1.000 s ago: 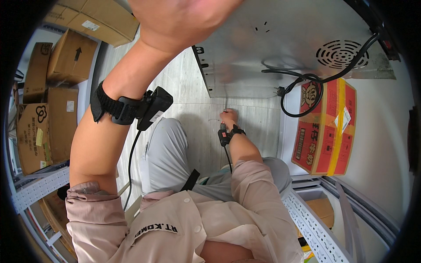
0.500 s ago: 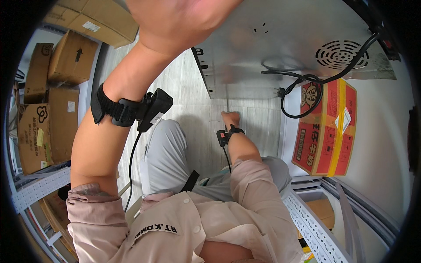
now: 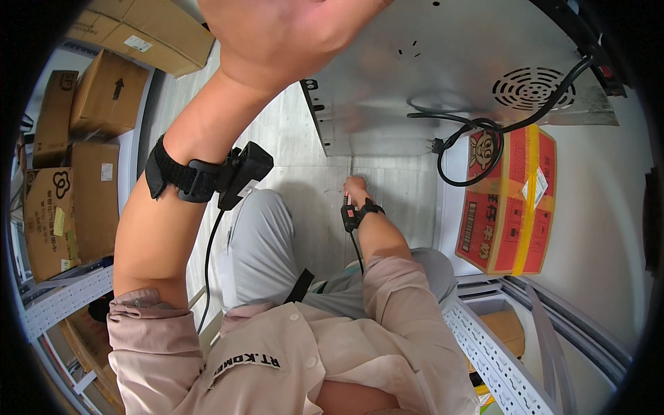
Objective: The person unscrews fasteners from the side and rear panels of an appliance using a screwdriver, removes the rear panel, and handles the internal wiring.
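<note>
Counts: 2 hands, left and right. 2 wrist straps. 1 metal panel, 1 black cable. 1 red carton. 5 brown boxes visible at left. 2 perforated rails.

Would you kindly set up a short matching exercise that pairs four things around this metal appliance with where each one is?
Things:
1. left hand
2. right hand
3. black power cord
4. red carton

Places:
A. looped over the metal panel below the round vent
B. raised near the camera, palm spread
C. at the panel's lower edge, gripping a thin tool
D. standing on the floor, right of the panel

Pairs: 1-B, 2-C, 3-A, 4-D
</note>
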`<state>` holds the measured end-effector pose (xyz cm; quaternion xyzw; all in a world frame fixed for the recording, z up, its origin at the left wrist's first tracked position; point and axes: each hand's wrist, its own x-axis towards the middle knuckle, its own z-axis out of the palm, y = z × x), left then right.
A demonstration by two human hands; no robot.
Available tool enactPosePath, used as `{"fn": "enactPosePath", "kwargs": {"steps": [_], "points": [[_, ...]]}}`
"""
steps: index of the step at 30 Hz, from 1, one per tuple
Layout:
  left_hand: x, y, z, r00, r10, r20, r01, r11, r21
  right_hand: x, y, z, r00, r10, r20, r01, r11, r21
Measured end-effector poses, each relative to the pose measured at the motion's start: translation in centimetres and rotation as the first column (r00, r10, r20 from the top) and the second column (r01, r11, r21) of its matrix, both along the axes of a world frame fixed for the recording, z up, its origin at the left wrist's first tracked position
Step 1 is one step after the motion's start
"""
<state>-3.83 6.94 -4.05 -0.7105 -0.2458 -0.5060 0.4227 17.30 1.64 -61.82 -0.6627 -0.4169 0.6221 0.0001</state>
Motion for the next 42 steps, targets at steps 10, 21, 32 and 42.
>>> {"fn": "enactPosePath", "kwargs": {"steps": [10, 21, 32, 42], "points": [[1.1, -2.0, -0.6, 0.995, 0.089, 0.038, -0.086, 0.994, -0.062, -2.7, -2.7, 0.7, 0.993, -0.115, 0.020, 0.106, 0.962, 0.251], [-0.3, 0.0, -0.2, 0.999, -0.016, -0.032, 0.017, 1.000, 0.005, 0.0, -2.2, -3.2, 0.973, 0.170, 0.159, -0.227, 0.844, 0.487], [0.9, -0.5, -0.4, 1.000, -0.019, -0.015, 0.019, 1.000, -0.006, 0.0, -0.9, -0.9, 0.932, 0.136, 0.335, -0.257, 0.901, 0.350], [2.2, -2.9, -0.1, 0.993, 0.083, 0.080, -0.067, 0.981, -0.183, -2.0, -2.1, 1.8, 0.911, 0.295, 0.290, -0.399, 0.808, 0.433]]}}
